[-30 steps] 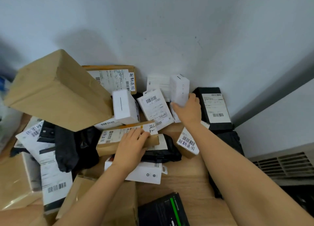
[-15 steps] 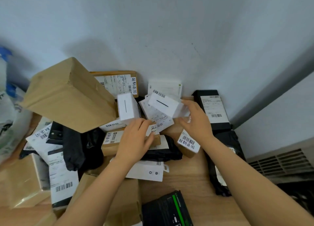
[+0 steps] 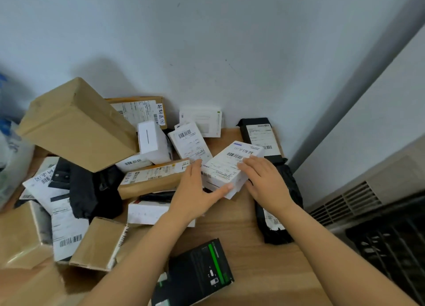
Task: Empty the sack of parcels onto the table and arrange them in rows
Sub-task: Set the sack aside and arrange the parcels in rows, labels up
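Observation:
A heap of parcels covers the wooden table against the wall. Both hands hold one small white box with a barcode label: my left hand grips its left and front edge, my right hand lies on its right side. To the left lie a long brown labelled parcel and an upright white box. A big brown carton leans tilted at the far left. The sack is not clearly visible.
Black bagged parcels lie along the right edge by the wall. A dark box with a green stripe sits near the front. More brown boxes and white mailers crowd the left. A grille stands beyond the table's right side.
My right hand brought the small white box down from the back of the pile toward the table's middle. My left hand left the long brown parcel and took hold of the white box.

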`<state>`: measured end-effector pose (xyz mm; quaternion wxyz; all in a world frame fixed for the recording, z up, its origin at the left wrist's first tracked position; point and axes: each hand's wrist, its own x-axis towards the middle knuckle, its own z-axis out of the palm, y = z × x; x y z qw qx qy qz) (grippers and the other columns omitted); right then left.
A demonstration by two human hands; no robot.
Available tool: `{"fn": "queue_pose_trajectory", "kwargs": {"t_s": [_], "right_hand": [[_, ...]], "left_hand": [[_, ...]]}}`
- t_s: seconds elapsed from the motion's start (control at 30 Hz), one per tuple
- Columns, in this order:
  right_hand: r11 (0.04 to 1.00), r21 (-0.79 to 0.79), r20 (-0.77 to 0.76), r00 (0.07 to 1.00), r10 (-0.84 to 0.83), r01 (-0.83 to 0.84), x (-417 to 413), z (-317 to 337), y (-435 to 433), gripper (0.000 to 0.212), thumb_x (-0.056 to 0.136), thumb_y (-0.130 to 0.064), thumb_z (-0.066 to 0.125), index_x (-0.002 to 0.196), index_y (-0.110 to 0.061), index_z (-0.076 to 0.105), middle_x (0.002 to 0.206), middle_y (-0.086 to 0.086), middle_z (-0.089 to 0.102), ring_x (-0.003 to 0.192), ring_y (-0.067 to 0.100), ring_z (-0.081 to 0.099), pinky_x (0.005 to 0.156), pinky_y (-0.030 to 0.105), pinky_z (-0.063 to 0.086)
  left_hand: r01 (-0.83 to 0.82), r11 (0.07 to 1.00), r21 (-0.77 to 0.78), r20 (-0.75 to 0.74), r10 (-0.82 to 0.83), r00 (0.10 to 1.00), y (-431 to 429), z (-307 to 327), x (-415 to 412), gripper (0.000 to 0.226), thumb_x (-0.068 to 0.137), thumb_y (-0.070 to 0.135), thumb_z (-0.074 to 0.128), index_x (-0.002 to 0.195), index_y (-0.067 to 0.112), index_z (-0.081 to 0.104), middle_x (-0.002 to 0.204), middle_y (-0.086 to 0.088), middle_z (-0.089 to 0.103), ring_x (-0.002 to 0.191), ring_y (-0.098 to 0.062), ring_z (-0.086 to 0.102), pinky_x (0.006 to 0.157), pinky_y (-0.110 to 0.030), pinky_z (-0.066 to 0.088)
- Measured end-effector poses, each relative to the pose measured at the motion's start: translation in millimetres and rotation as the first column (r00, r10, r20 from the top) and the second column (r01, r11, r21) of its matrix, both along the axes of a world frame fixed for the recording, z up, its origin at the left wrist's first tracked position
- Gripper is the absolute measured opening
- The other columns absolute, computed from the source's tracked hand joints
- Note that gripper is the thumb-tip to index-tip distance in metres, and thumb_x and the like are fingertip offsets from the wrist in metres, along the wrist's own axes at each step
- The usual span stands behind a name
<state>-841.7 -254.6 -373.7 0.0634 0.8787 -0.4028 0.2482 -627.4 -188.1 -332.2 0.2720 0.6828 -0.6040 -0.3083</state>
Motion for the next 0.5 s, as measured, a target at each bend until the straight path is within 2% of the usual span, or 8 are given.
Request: {"fn": "queue_pose_trajectory", "kwargs": {"t_s": [0.1,0.23,0.3,0.37,0.43,0.5], "right_hand": [[0.997,-0.042,-0.017,0.997,0.069,-0.069,-16,1,10,0.034,0.084,-0.014,0.062,0.117,-0.010,0.060,0.118,0.013,0.065,0.114,0.032,0.058,0.100,0.045,0.046],[0.986,-0.072,-0.015,0.988,0.152,-0.153,-37,0,22,0.033,0.084,-0.013,0.064,0.116,-0.011,0.057,0.115,0.012,0.063,0.109,0.030,0.054,0.097,0.041,0.042],[0.983,-0.029,-0.020,0.983,0.183,-0.184,-47,0,26,0.043,0.076,-0.011,0.075,0.116,-0.011,0.058,0.116,0.012,0.061,0.109,0.028,0.049,0.100,0.039,0.036],[0.982,0.061,-0.067,0.981,0.183,-0.179,-58,2,27,0.056,0.071,-0.016,0.079,0.122,-0.012,0.056,0.125,0.013,0.056,0.117,0.027,0.043,0.108,0.039,0.026],[0.976,0.174,-0.145,0.977,0.158,-0.132,-68,8,28,0.073,0.071,-0.025,0.080,0.136,-0.015,0.047,0.140,0.012,0.046,0.130,0.027,0.034,0.116,0.037,0.015],[0.955,0.279,-0.225,0.959,0.172,-0.106,-77,15,28,0.089,0.075,-0.032,0.076,0.149,-0.016,0.029,0.154,0.011,0.028,0.144,0.027,0.018,0.119,0.036,-0.001]], "left_hand": [[-0.068,0.998,-0.006,0.011,0.068,0.998,10,-3,-25,0.107,0.063,0.072,0.071,0.145,0.020,0.027,0.139,0.007,0.036,0.127,-0.004,0.031,0.097,-0.021,0.030],[-0.106,0.994,0.024,0.084,0.104,0.991,20,-7,-46,0.106,0.061,0.061,0.078,0.143,0.013,0.031,0.134,0.001,0.037,0.127,-0.014,0.038,0.097,-0.025,0.038],[-0.083,0.997,-0.006,0.110,0.083,0.990,29,-6,-53,0.109,0.060,0.056,0.081,0.145,0.011,0.029,0.136,0.001,0.034,0.128,-0.014,0.035,0.099,-0.023,0.035],[-0.030,0.998,-0.051,0.149,0.037,0.988,40,-2,-59,0.114,0.059,0.052,0.083,0.148,0.010,0.025,0.139,0.002,0.030,0.130,-0.012,0.030,0.104,-0.023,0.031],[0.038,0.997,-0.070,0.192,-0.024,0.981,51,1,-63,0.114,0.059,0.046,0.084,0.149,0.013,0.023,0.140,0.004,0.026,0.130,-0.008,0.025,0.109,-0.024,0.029],[0.103,0.992,-0.072,0.246,-0.083,0.966,61,3,-64,0.114,0.058,0.041,0.085,0.149,0.014,0.023,0.142,0.005,0.024,0.127,-0.001,0.018,0.108,-0.018,0.024]]}}
